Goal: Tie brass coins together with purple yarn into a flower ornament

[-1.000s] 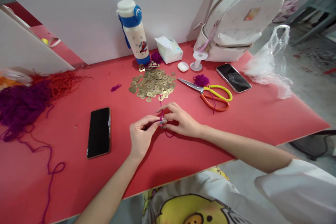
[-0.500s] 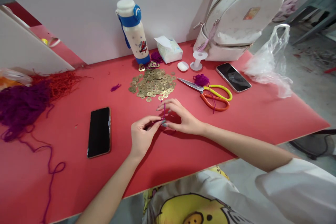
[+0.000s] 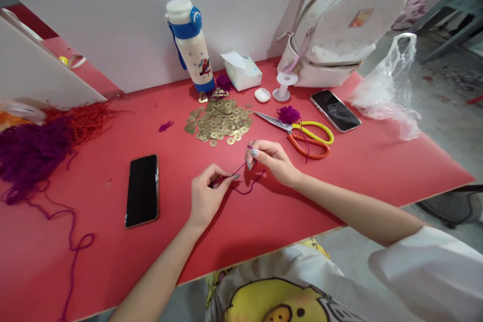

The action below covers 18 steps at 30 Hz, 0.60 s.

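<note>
A purple cord (image 3: 247, 192) runs between my two hands over the red tabletop, with a loose end curving below. My left hand (image 3: 207, 193) is closed, pinching the cord between thumb and fingertips; whatever else lies inside the fingers is hidden. Up and to the right, my right hand (image 3: 275, 163) pinches another stretch of the same cord, which is pulled fairly straight between the hands. Beyond them lies a heap of brass coins (image 3: 222, 119) with holes in the middle. Scissors (image 3: 292, 128) with yellow and orange handles rest right of the heap, beside a small purple yarn bundle (image 3: 289, 114).
A dark phone (image 3: 142, 191) lies at left, another phone (image 3: 335, 110) at right. Purple yarn (image 3: 35, 153) and red strands (image 3: 88, 121) pile at far left. A bottle (image 3: 190, 45), tissue pack (image 3: 243, 73), white spool (image 3: 285, 85), backpack (image 3: 347, 25) and plastic bag (image 3: 388, 90) stand behind.
My right hand has moved right, away from the left fingertips, drawing the cord out between them. A loose cord end now curves over the table. My left hand has barely shifted.
</note>
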Tool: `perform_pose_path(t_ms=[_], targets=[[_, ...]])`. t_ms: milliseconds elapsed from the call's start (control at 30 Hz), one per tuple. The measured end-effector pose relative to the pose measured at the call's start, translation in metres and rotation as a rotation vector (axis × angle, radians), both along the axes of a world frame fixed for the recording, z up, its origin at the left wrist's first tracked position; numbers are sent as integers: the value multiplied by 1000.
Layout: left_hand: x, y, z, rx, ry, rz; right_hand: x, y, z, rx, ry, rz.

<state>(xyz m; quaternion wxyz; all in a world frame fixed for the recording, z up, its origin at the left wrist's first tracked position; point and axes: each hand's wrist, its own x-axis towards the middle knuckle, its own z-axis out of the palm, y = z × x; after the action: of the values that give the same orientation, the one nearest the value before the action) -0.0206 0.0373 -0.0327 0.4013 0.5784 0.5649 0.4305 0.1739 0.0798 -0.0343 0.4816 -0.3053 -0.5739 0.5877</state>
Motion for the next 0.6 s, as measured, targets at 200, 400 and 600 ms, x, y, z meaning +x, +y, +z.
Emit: perform_pose_path(t_ms=[200,400,600], targets=[[0,2,2,-32,-53,12,1,3,0,2,16,-37],[0,5,3,-86,-100,-14,-1,6,-3,215,-202,-300],[-2,7,3,-67,-97,57,-1,3,-6,439,-447,-494]])
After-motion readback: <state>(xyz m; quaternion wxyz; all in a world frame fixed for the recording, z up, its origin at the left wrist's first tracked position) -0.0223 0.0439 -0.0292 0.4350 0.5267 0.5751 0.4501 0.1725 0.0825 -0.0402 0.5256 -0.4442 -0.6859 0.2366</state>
